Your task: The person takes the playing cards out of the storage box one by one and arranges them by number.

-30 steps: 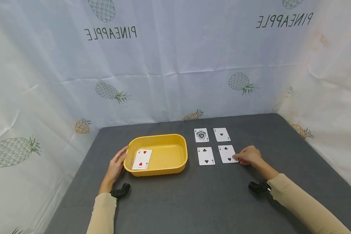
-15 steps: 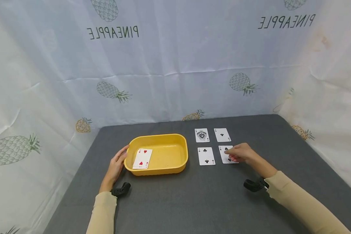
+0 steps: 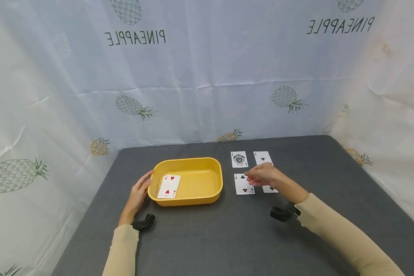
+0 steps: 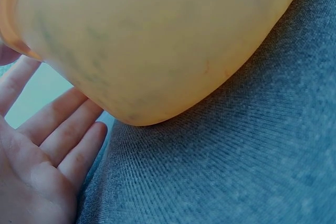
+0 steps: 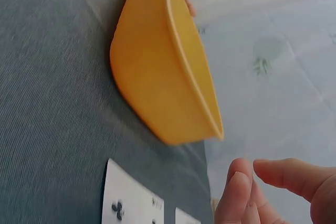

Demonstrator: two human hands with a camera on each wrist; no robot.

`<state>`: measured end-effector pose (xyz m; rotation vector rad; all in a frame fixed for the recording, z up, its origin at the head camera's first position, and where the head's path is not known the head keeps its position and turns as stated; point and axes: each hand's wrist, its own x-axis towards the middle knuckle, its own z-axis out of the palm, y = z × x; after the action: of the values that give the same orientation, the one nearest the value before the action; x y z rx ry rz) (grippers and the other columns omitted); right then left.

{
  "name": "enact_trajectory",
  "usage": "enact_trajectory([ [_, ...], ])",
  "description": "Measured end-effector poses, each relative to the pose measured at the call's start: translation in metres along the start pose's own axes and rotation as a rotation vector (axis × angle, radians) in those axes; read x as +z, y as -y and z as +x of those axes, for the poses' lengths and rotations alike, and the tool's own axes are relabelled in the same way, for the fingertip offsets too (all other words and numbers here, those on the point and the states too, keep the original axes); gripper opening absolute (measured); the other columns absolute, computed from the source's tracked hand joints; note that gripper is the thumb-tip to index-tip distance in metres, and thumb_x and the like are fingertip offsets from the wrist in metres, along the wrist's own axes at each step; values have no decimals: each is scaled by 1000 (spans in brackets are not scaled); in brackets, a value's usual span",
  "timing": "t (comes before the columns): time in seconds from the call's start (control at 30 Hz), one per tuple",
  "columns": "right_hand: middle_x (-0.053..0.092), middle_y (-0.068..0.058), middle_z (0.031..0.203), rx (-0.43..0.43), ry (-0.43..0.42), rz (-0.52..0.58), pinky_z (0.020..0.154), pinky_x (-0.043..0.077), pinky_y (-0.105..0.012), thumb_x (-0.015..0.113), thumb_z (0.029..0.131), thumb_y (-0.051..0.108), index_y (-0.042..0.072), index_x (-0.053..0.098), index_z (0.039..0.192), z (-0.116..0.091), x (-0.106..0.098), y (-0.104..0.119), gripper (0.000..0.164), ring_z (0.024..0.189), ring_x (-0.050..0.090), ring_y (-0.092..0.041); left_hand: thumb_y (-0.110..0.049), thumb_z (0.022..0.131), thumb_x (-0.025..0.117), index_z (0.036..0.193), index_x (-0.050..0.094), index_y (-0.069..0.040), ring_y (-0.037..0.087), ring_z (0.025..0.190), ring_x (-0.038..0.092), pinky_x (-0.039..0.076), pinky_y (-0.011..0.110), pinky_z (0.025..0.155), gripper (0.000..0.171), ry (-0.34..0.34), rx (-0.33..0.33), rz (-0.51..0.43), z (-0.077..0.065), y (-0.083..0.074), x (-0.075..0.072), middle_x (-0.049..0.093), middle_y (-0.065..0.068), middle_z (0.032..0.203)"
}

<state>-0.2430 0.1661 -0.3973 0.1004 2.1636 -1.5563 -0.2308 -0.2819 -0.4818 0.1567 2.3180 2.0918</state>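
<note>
My left hand (image 3: 135, 197) rests at the left end of a yellow plastic basin (image 3: 193, 202), its fingers fairly straight against the wall. Inside the basin, at its left, lie overlapping playing cards; a two of hearts (image 3: 170, 188) is on top. With no card between thumb and fingers, my right hand (image 3: 270, 178) hovers by the two of clubs (image 3: 243, 188). It partly covers the two of spades (image 3: 271, 189) and the lower edge of the ace of clubs (image 3: 261, 156). Behind the two of clubs lies the ace of spades (image 3: 239, 160).
A dark grey cloth covers the table (image 3: 207, 237). Pale curtains (image 3: 207, 57) printed with pineapples hang behind and at both sides. Each wrist wears a black device, such as the right one (image 3: 283, 213).
My right hand has left the right edge of the two of spades and moved left across it to the two of clubs. The left hand stays at the basin; every card keeps its place.
</note>
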Motion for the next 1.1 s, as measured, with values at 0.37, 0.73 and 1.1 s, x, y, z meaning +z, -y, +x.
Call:
enact_trajectory([
  [0.37, 72, -3, 77, -34, 82, 45, 71, 59, -27, 62, 92, 12, -12, 59, 120, 10, 63, 36, 37, 65, 69, -8, -31, 103, 44, 150, 29, -3, -11, 109, 56, 48, 9, 87, 57, 7, 21, -15, -2, -1, -2, 55, -21, 119],
  [0.73, 73, -12, 85, 17, 131, 171, 82, 58, -36, 64, 90, 7, -11, 64, 113, 28, 134, 59, 29, 67, 70, -13, -32, 103, 45, 150, 30, -2, -11, 110, 56, 49, 9, 88, 58, 3, 28, -20, -1, 2, -4, 55, -21, 120],
  [1.1, 73, -23, 103, 132, 41, 236, 69, 59, -28, 70, 86, 8, -8, 66, 111, 59, 188, 58, 29, 87, 75, -27, -32, 103, 44, 151, 29, -3, -12, 111, 56, 49, 9, 88, 57, 19, 42, -18, 1, 4, -1, 51, -15, 128],
])
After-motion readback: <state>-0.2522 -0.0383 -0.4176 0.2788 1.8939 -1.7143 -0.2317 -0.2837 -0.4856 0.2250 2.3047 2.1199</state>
